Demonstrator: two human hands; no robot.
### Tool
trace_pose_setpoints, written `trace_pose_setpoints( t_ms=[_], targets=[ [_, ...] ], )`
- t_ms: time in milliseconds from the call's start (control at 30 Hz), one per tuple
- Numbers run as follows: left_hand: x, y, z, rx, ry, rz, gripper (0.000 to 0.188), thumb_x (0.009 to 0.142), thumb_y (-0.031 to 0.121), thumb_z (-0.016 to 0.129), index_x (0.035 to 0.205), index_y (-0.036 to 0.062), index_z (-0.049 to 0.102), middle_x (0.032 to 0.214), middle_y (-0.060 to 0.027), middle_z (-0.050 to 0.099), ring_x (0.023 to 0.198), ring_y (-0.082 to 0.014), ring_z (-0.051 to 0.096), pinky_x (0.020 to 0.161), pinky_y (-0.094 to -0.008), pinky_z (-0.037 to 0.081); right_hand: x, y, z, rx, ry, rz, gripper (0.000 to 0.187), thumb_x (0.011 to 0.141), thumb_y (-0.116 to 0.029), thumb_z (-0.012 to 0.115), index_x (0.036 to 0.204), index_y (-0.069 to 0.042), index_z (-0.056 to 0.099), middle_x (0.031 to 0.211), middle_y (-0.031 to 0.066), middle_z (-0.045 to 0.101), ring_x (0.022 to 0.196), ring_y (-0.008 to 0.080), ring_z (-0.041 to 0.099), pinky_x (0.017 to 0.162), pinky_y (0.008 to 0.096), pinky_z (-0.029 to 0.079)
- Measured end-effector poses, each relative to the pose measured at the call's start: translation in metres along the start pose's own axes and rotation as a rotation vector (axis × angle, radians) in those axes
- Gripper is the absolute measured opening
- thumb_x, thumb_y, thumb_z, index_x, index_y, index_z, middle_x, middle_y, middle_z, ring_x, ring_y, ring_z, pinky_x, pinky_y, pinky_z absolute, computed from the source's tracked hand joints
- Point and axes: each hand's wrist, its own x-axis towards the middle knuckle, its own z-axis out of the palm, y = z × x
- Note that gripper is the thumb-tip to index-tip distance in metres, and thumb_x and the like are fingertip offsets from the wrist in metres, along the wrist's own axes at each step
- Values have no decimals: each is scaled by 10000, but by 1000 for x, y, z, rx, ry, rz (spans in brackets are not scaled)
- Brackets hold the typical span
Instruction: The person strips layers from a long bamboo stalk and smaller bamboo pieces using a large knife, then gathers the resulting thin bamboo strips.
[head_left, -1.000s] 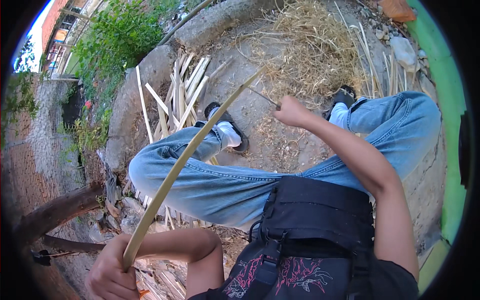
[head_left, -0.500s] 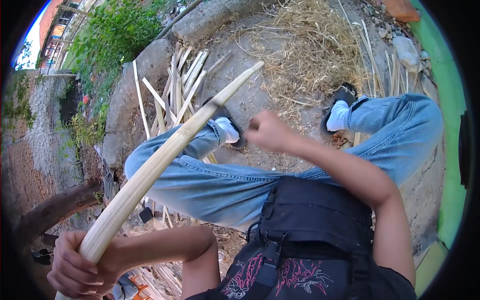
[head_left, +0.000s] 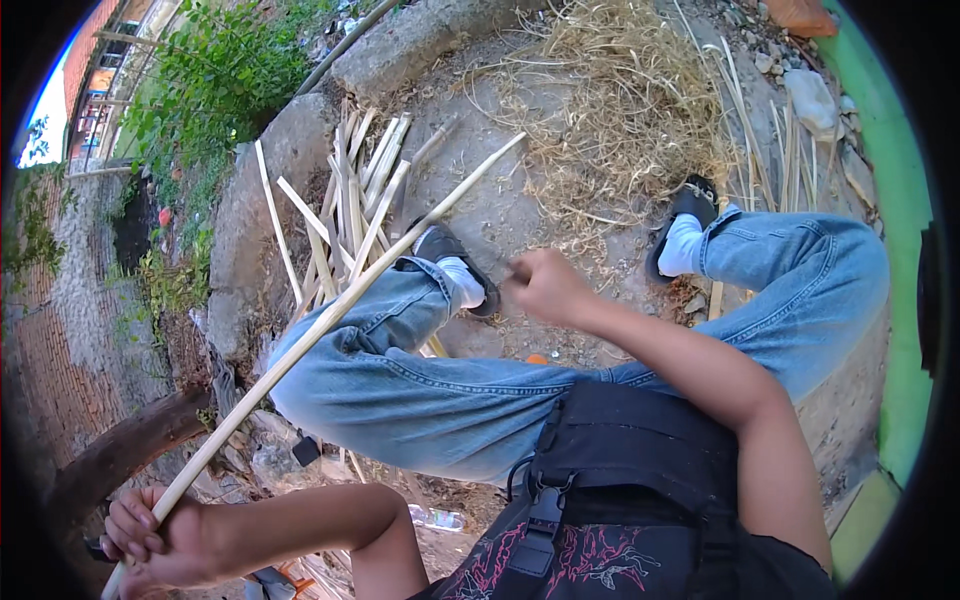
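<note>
Seated outdoors: L hand [head_left: 150, 540] clamped on long pale split bamboo strip [head_left: 330, 320], now lying across L knee; R hand [head_left: 545, 285] fisted, drawn back toward lap since half sec. ago, contents unclear; cut slats [head_left: 350, 200] piled beyond.

1. Clear plastic bottle [head_left: 437, 518]: lies on its side on the dirt, just below the blue denim left leg [head_left: 400, 390]. Any label is too small to make out.
2. Small orange panel [head_left: 101, 80]: on a far building, well up-left of the leg. Can't tell if it's a sign.
</note>
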Motion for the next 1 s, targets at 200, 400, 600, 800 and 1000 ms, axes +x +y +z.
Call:
trace_pose_setpoints(
  t_ms=[200,400,600,800,1000],
  targets=[
    [15,-20,9,335,266,165,521,856,553,555,775,59,408,606,19,322,543,-104,301,512,-251,266,18,-9,-3,-12,51,222,222,737,-170,605,743,46,659,643,205,637,604,313,648,604,417,503],
    [41,-18,-9,-276,-267,-265,274,910,207,521,710,89,375,592,15,272,557,-125,320,564,-266,306,35,-16,5,129,127,45,230,761,-172,595,698,49,605,543,170,562,465,186,509,505,364,424],
    [20,-37,36,-113,-61,37,249,958,206,417,731,106,434,580,55,336,442,-74,309,387,-231,262,47,-24,3,-1,112,105,203,742,-150,589,730,49,622,544,181,558,464,207,519,495,365,424],
    [36,-47,27,-74,-139,22,286,993,301,396,783,109,430,611,51,327,491,-87,311,412,-239,288,82,77,-38,-89,65,604,225,726,-207,606,731,14,651,681,226,625,631,340,638,643,405,510],
    [32,-41,29,17,-65,64,303,987,347,406,817,103,461,636,4,385,522,-118,345,444,-280,322,69,48,-6,16,47,201,243,736,-195,589,727,37,659,620,215,609,582,288,651,582,400,507]
  ],
)
